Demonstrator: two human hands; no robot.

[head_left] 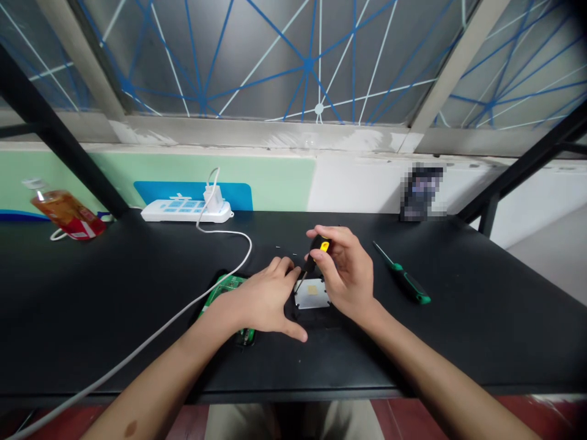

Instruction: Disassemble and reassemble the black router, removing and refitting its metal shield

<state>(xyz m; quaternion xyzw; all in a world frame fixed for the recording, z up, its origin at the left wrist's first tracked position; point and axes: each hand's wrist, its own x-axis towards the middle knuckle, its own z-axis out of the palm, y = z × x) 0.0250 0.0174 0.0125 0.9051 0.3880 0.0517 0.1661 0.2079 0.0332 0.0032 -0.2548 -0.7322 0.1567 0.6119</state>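
Note:
My right hand (346,269) is closed around a black and yellow screwdriver (313,255), whose thin shaft slants down to the left edge of a small part with a silver plate (312,294) and a tan square. My left hand (268,297) lies palm down beside that part, thumb stretched out and fingertips near the screwdriver's tip. Whether the left fingers press on the part's dark edge is hard to see. Under my left hand and wrist is a green circuit board (220,290) in a black casing, partly covered.
A green and black screwdriver (410,284) lies on the black table (458,342) at right. Tiny screws (295,254) lie beyond my hands. A white cable (178,315) runs from the power strip (172,211) across the left side. A bottle (68,214) stands far left.

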